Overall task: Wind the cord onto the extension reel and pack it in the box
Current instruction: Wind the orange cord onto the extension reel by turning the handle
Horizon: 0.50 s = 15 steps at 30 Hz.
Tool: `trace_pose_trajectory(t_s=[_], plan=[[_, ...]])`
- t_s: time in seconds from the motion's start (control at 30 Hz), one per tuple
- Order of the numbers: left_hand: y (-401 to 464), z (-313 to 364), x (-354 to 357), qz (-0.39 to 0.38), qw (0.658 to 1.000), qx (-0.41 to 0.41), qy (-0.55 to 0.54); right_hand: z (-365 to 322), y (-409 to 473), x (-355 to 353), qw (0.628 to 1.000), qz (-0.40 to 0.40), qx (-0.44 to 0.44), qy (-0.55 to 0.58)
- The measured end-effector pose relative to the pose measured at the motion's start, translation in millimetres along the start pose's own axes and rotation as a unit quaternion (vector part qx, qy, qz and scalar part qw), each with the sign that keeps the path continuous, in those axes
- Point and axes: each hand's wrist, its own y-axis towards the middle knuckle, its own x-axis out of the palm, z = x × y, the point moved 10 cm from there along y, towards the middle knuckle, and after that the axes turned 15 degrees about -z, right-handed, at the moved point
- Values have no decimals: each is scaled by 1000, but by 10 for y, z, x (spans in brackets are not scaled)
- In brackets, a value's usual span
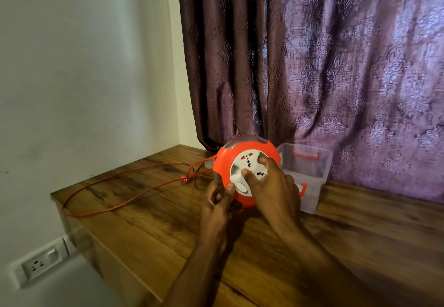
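The round orange extension reel [224, 162] stands on edge on the wooden table [149, 229], its white socket face turned toward me. My right hand [271, 184] presses fingers onto that socket face. My left hand [217, 202] grips the reel's lower left rim, thumb on the orange edge. The orange cord [113, 207] runs out from the reel's left side and lies in a long loose loop across the table toward its left edge. Behind the reel, to the right, sits a clear plastic box [310, 179] with orange latches, open on top.
A patterned purple curtain [336, 66] hangs right behind the box and reel. A white wall [84, 66] borders the table's left end, with a wall socket [38, 264] low down. The table's left edge drops off near the cord loop.
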Motion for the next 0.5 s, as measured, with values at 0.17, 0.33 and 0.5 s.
trace_pose_trajectory(t_s=[0.17, 0.33, 0.5], plan=[[-11, 54, -26, 13, 1000, 17, 9, 70, 60, 90, 990, -33, 19, 135], [16, 40, -70, 25, 999, 17, 21, 62, 87, 146, 984, -73, 29, 158], [44, -9, -163, 32, 999, 18, 19, -299, -53, -55, 990, -12, -84, -111]])
